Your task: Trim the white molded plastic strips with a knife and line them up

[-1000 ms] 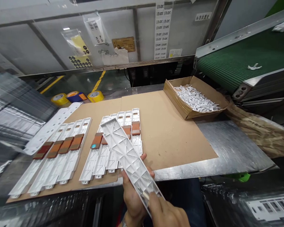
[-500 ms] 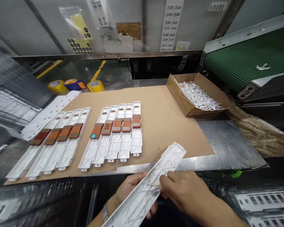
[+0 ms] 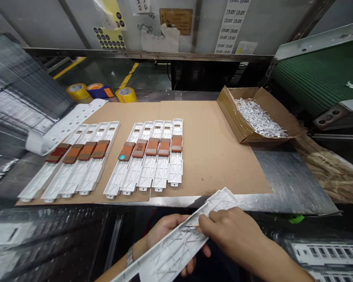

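A long white plastic panel (image 3: 176, 246) with a ribbed face lies tilted across my lap side of the bench. My left hand (image 3: 167, 229) is closed around it from below, thumb along the near edge and fingertips showing under the right edge. Pinched in my right hand (image 3: 229, 231) is a small thin-tipped tool (image 3: 192, 226) with a pale end; its tip rests at the panel's ribs. Most of the tool is hidden by my fingers. Several similar white panels (image 3: 175, 170) lie on the cardboard sheet (image 3: 211, 156), with reddish-brown blocks (image 3: 176, 143) across them.
An open cardboard box (image 3: 231, 117) of small white plastic pieces stands at the back right, near a green conveyor belt (image 3: 317, 78). Tape rolls (image 3: 126, 94) sit at the back left. A metal table edge (image 3: 253, 203) runs in front of me.
The camera view has shifted, so the bench appears higher and slightly to the right. Both hands keep their hold on the panel and tool, and the panel lies at a flatter angle.
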{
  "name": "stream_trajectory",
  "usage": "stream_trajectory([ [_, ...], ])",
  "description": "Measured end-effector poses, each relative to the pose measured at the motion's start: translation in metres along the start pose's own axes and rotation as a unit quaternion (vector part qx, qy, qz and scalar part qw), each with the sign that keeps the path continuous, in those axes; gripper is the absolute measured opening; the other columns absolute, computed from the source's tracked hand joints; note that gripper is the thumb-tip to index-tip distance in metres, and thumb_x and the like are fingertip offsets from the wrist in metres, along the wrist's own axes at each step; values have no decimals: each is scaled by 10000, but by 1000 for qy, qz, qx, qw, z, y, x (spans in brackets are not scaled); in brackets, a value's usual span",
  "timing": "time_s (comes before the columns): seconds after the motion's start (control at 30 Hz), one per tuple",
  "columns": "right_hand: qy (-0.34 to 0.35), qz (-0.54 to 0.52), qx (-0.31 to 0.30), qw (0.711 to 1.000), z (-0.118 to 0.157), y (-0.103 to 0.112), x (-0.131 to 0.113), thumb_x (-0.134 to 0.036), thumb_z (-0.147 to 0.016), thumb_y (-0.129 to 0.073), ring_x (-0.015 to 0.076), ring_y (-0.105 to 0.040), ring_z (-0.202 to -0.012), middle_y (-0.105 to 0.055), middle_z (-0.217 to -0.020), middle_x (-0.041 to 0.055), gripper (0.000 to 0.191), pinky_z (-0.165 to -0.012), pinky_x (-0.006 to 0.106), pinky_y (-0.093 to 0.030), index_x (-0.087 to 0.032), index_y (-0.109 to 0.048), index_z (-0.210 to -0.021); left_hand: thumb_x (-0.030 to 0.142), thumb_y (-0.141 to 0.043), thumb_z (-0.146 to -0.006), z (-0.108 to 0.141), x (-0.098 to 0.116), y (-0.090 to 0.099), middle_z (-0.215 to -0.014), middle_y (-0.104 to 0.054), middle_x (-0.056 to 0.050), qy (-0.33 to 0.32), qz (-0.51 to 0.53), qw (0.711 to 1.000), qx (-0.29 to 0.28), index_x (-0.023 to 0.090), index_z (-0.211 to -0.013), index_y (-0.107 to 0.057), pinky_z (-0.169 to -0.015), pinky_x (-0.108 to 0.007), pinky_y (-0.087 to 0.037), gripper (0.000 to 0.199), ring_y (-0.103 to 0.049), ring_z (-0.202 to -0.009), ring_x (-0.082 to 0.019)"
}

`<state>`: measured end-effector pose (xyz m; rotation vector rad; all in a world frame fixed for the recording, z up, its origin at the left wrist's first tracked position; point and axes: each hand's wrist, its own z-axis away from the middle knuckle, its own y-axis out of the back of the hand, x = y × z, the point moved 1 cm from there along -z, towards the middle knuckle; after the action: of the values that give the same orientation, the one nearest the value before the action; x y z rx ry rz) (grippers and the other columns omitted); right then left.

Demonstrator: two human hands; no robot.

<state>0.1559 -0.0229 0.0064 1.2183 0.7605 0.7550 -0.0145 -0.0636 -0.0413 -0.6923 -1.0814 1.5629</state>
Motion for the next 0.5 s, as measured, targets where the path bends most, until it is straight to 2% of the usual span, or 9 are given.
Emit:
stream_trajectory([
  [0.17, -10, 18, 28, 999, -3, -4, -5, -93, -698, -595, 146, -568, -476, -604, -615, -40, 229, -472, 314, -52, -225, -451, -818, 433, -120, -857, 2, 0, 5, -521, -614, -113, -24, -9, 1000, 7, -18, -831, -666, -373, -198, -424, 708, -598, -435, -154],
  [0.37, 0, -11, 57, 998, -3, -11, -3, -130, -756, -594, 146, -556, -487, -598, -621, -45, 194, -482, 310, -71, -229, -446, -834, 348, 40, -851, 6, 6, -3, -509, -607, -114, -10, -13, 1000, 20, 12, -811, -665, -365, -204, -429, 781, -601, -424, -155],
  [0.5, 20, -43, 24, 999, -3, -12, 1, -129, -762, -592, 143, -545, -502, -602, -641, -60, 200, -486, 301, -81, -244, -446, -834, 319, 93, -847, 5, 5, -3, -518, -611, -118, 5, -19, 1000, 10, 6, -814, -668, -367, -212, -441, 823, -607, -430, -159],
])
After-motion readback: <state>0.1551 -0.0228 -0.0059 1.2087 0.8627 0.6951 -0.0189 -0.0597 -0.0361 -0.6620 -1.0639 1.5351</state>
